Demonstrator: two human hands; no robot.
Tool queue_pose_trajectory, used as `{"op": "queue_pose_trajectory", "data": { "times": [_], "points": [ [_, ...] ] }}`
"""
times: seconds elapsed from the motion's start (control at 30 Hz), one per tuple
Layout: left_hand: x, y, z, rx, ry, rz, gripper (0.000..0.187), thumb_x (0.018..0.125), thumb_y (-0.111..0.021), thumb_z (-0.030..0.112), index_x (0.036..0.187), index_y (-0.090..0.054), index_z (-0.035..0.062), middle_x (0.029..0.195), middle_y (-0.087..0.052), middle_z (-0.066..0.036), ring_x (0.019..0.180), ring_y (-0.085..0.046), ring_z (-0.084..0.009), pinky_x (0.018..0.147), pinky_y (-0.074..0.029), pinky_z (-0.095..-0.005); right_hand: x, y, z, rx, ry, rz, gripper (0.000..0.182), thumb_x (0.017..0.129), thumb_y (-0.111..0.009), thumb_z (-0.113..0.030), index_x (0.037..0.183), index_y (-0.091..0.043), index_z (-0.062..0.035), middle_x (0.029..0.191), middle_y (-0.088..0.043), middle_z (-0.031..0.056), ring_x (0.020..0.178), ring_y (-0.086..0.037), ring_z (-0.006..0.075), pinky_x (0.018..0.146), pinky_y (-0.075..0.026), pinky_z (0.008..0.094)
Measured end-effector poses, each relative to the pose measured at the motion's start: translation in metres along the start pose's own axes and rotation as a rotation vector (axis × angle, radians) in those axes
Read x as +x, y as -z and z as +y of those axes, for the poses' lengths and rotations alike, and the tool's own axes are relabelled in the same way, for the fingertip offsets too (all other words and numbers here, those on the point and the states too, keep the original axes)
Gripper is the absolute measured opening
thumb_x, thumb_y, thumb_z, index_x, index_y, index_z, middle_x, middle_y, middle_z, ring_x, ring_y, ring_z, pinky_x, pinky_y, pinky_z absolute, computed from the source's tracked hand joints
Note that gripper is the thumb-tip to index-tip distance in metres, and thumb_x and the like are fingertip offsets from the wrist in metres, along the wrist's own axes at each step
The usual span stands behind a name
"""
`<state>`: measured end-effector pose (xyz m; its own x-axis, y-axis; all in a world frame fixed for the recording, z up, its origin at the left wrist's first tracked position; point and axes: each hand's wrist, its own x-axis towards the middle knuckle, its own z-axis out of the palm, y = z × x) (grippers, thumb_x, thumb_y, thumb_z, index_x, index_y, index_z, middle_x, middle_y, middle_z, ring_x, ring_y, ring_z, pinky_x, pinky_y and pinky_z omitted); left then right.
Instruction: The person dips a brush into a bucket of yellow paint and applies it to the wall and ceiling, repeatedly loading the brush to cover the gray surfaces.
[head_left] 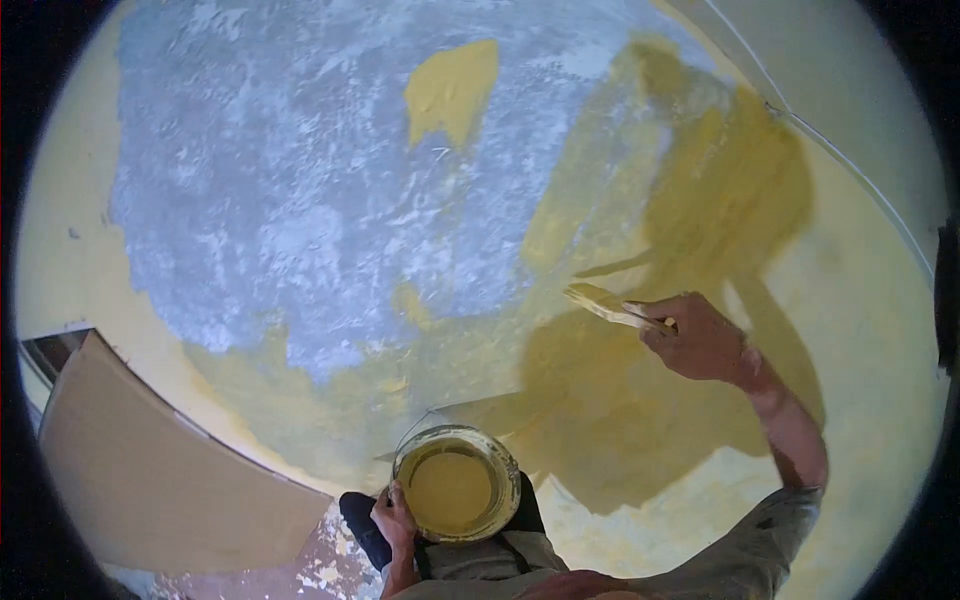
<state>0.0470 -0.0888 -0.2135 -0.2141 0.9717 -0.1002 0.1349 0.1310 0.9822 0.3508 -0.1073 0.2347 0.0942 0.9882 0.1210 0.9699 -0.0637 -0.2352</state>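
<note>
My right hand [697,338] is closed round the handle of a paintbrush [602,302], whose yellow-coated bristles point left at the wall [330,180]. The wall is bluish grey and patchy, with yellow paint around it and a separate yellow patch near the top. Low in the view, my left hand [395,518] grips the left side of a bucket [508,478] holding yellow paint [450,487]. Its thin wire handle stands up at the upper left of the rim.
A brown board [170,470] leans at the lower left beside a dark opening [55,350]. A white cable [870,185] runs along the upper right. Shadows fall across the yellow wall area. Flaking paint shows at the bottom left.
</note>
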Motion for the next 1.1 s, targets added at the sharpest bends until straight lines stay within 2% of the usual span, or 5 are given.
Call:
{"op": "queue_pose_trajectory", "data": {
  "times": [0.2, 0.3, 0.63, 0.87, 1.1],
  "points": [
    [-0.005, 0.006, 0.029, 0.112, 0.03, 0.006, 0.046, 0.091, -0.056, 0.035, 0.086, -0.063, -0.0102, 0.053, -0.051, -0.012, 0.053, -0.042, -0.0142, 0.048, -0.036, -0.036, 0.061, 0.021, -0.085, 0.097, 0.47, -0.149, 0.019, 0.083, -0.058, -0.015, 0.09, -0.066, 0.0013, 0.057, -0.055, 0.0144, 0.05, -0.054, 0.018, 0.051, -0.045, 0.0326],
    [-0.008, 0.006, 0.031, 0.111, 0.044, 0.035, 0.045, 0.091, -0.057, 0.035, 0.088, -0.064, -0.0093, 0.053, -0.051, -0.012, 0.052, -0.042, -0.0138, 0.047, -0.036, -0.0359, 0.066, 0.068, -0.168, 0.023, -0.186, -0.165, 0.018, 0.087, -0.055, -0.016, 0.086, -0.066, -0.0015, 0.066, -0.059, 0.0074, 0.055, -0.054, 0.015, 0.051, -0.044, 0.0314],
    [0.001, 0.002, -0.001, 0.111, 0.005, 0.017, 0.042, 0.09, -0.058, 0.034, 0.092, -0.065, -0.007, 0.061, -0.059, -0.021, 0.052, -0.051, -0.0203, 0.052, -0.042, -0.0385, 0.077, 0.039, -0.17, -0.314, 0.079, 0.248, 0.029, 0.082, -0.058, -0.013, 0.108, -0.059, 0.0006, 0.098, -0.055, 0.0154, 0.082, -0.056, 0.0217, 0.065, -0.05, 0.0319],
    [0.001, 0.002, 0.006, 0.059, -0.004, 0.035, 0.044, 0.091, -0.057, 0.036, 0.09, -0.065, -0.0072, 0.061, -0.058, -0.022, 0.054, -0.053, -0.0189, 0.053, -0.043, -0.0384, 0.065, -0.02, -0.16, -0.544, 0.252, 0.522, 0.049, 0.078, -0.061, -0.01, 0.125, -0.054, 0.0022, 0.123, -0.053, 0.0216, 0.103, -0.058, 0.027, 0.076, -0.055, 0.0323],
    [-0.001, 0.003, 0.016, 0.103, 0.05, -0.004, 0.048, 0.091, -0.056, 0.039, 0.092, -0.064, -0.0084, 0.065, -0.061, -0.023, 0.055, -0.054, -0.0218, 0.055, -0.044, -0.0391, 0.015, -0.215, -0.12, -0.342, 0.075, 0.255, 0.065, 0.076, -0.056, -0.005, 0.136, -0.034, 0.0091, 0.107, -0.052, 0.0227, 0.077, -0.065, 0.0275, 0.06, -0.057, 0.0297]
  ]
}}
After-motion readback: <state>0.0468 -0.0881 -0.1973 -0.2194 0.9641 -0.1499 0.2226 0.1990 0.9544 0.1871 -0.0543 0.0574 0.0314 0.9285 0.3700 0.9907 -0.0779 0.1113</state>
